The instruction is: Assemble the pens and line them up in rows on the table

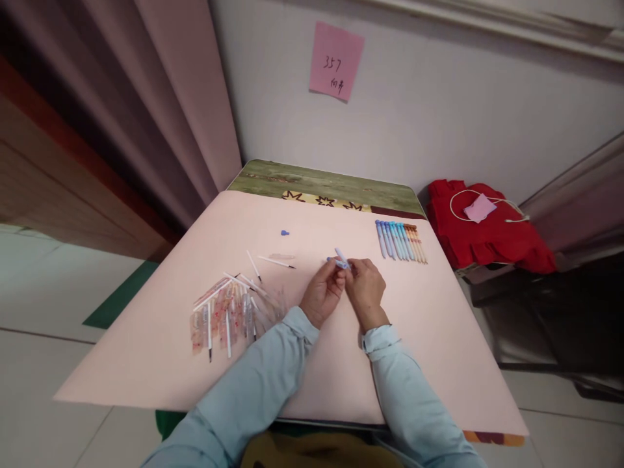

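Near the middle of the table, my left hand and my right hand are close together with fingers closed. The left fingers pinch a small blue pen part. A pale lavender pen barrel slants up from my right fingers and crosses the blue part; its lower end is hidden by the hand. Further up the table lies a small blue pen cap. To the left are white pen refills and a pile of clear wrappers with red print.
A row of finished-looking pens, blue to brown, lies at the table's far right. Pale pink paper covers the table. Red cloth with a white cable sits beyond the right edge. A pink note is on the wall.
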`<state>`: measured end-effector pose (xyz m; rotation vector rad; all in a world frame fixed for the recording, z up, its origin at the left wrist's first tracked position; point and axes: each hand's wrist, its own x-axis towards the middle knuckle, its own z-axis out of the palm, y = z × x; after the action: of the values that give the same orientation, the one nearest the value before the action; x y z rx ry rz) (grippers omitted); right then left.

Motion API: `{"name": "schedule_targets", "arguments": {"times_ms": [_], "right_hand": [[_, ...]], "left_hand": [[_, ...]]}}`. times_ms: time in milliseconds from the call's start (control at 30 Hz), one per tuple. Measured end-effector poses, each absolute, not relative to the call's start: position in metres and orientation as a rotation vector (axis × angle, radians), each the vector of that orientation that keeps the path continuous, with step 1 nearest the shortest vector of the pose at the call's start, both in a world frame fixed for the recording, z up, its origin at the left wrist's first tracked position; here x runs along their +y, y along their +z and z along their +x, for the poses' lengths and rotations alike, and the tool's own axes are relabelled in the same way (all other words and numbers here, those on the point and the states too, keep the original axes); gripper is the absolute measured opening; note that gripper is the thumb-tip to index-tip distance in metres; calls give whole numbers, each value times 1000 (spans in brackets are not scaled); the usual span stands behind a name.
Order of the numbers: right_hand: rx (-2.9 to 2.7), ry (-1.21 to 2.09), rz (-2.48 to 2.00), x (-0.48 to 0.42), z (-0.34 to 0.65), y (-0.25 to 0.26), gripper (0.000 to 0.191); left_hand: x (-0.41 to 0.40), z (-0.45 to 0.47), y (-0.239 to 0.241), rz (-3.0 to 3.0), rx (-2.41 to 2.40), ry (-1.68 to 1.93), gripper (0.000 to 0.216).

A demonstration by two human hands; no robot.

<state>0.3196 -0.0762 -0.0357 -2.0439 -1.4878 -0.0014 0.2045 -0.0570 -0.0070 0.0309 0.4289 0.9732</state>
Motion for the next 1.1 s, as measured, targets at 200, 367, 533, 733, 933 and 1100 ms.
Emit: {"name": "schedule_targets", "arguments": {"times_ms": [200,367,533,733,933,1100], "right_hand": [[-1390,78,-2015,-79,322,-32,17],[-1112,255,-1848,-77,323,-37,23],[-897,537,-1455,-73,322,-42,35],[-788,869,-1191,-72,321,-39,39],[-879,879,-1233,-74,318,-37,39],[-1348,305,-1744,-85,320,-30,24]], "left_hand": [[-68,210,-5,110,428,902,18],[-67,209,-5,105,463,924,24],[-68,209,-4,136,425,905,21],[-60,204,-8,55,437,946,20],[-54,202,-8,41,434,998,23],[-62,201,-1,169,338,921,18]]}}
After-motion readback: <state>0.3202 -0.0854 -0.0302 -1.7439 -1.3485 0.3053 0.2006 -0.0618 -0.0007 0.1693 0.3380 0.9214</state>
